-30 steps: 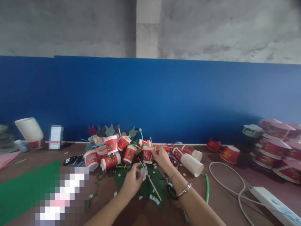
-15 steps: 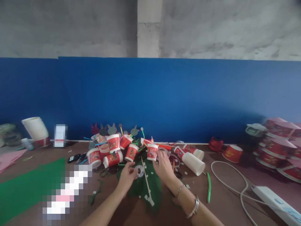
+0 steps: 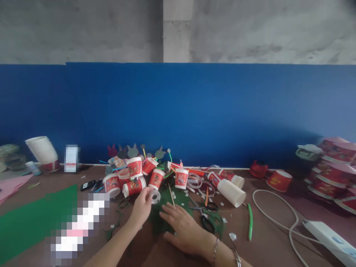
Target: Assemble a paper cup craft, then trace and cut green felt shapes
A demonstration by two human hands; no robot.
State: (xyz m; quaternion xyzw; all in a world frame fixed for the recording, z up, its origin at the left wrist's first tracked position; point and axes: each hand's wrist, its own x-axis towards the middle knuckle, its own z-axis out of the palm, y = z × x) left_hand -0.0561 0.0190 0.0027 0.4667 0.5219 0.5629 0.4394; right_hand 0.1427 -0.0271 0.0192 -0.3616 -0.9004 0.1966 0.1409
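A small whitish roll of tape (image 3: 158, 197) is pinched at its left side between the fingers of my left hand (image 3: 142, 206), above the table. My right hand (image 3: 185, 229) lies low over the green paper (image 3: 164, 218) with its fingers stretched and spread. A thin wooden stick (image 3: 171, 195) points away from me, its near end hidden under that hand. To the right of the fingers lie black-handled scissors (image 3: 204, 215) with the blades apart. A red and white paper cup (image 3: 181, 179) stands just beyond the stick.
Several paper cups (image 3: 134, 186) with straws and animal cut-outs are heaped behind the left hand. A stack of white cups (image 3: 231, 193) lies on its side. Farther right are a green tube (image 3: 250, 222), a white cable (image 3: 274, 192) and a power strip (image 3: 329, 239).
My right hand has moved from beside the upright cup down toward me, onto the stick, uncovering the scissors. My left hand has shifted slightly left and away with the tape roll.
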